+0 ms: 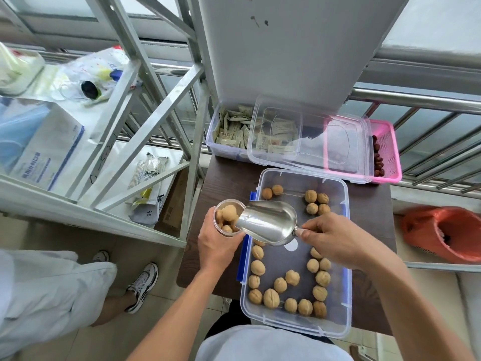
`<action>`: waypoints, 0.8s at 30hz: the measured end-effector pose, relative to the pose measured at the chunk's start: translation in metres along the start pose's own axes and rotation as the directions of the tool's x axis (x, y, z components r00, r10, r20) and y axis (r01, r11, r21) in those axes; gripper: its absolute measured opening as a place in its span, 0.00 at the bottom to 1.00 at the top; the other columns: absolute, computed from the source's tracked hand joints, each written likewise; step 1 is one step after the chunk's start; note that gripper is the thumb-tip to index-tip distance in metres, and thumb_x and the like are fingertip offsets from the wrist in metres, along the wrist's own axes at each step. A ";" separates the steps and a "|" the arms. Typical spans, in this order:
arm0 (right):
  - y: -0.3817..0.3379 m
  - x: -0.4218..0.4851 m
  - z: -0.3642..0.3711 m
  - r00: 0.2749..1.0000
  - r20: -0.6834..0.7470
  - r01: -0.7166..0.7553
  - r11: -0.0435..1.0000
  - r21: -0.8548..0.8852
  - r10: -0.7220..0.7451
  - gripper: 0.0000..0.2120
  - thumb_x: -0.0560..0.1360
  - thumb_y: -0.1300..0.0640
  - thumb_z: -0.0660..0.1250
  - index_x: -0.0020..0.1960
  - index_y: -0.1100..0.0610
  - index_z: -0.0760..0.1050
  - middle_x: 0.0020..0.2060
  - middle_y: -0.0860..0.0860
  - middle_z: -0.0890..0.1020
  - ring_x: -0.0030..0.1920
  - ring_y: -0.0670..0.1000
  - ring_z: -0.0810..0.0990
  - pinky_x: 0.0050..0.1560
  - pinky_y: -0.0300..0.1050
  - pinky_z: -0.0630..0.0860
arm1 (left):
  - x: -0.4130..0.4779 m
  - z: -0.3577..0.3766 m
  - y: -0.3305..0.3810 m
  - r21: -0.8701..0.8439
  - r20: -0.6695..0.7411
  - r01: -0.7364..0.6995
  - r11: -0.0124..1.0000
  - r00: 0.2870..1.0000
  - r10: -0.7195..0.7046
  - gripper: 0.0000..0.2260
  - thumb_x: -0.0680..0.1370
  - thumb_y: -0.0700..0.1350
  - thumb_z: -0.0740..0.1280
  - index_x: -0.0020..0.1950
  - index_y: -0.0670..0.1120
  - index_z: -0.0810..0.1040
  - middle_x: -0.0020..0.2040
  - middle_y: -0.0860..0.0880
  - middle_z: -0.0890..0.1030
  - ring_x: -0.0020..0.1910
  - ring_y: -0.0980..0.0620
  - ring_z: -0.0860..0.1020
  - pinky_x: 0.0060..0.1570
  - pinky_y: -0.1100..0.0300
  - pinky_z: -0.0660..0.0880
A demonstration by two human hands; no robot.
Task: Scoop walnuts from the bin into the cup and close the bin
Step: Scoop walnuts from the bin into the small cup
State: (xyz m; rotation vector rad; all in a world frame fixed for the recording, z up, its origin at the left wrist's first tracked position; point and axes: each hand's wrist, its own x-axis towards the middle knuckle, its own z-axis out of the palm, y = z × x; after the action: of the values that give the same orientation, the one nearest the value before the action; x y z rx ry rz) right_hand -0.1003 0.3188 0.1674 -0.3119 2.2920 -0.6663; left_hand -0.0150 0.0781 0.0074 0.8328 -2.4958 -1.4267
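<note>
A: What do the hands have hold of?

B: The left hand [217, 244] is wrapped round a clear cup [229, 217], held just off the left edge of the bin [295, 252]. The right hand [335, 237] pinches the handle of a metal scoop [268, 221], fingers closed on it. The scoop's mouth rests at the cup's rim, tipped toward it.

A: And the walnuts [292, 277]?

B: Several sit in the cup, heaped near the top. The rest lie scattered across the bin floor, mostly along its sides and near end, with a small cluster at the far right corner. The scoop itself looks empty from here.

A: Is the bin shut?

B: No, it is open. Its lid [309, 142] lies further back, resting across two other containers.

A: What does it all stand on?

B: A small dark wood-grain table [226, 175]. The bin takes up most of it and overhangs the near edge. Behind it sit a clear box of sachets [229, 131] and a pink basket [387, 149] with dark red fruit, the lid over both.

A: The room around it?

B: Pale tiled floor, a grey metal rack [145, 121] to the left carrying boxes and bags, metal railings along the back. A second person's legs and trainers [141, 285] show at the lower left, and an orange bag [442, 235] sits at the right.
</note>
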 end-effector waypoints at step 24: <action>0.104 0.026 0.055 0.893 -0.038 -0.417 0.858 0.301 0.448 0.20 0.79 0.47 0.63 0.46 0.65 0.79 0.23 0.48 0.72 0.24 0.48 0.69 0.27 0.42 0.66 | 0.015 0.015 -0.013 -0.261 -0.187 0.240 0.935 0.938 -0.293 0.43 0.63 0.46 0.88 0.75 0.49 0.73 0.61 0.55 0.78 0.63 0.52 0.78 0.62 0.64 0.70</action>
State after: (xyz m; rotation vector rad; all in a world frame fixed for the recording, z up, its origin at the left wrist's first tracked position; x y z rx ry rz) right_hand -0.0838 0.3753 0.0619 0.3812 2.2138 -0.7740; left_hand -0.0282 0.0759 -0.0132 1.2439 -2.0602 -1.5706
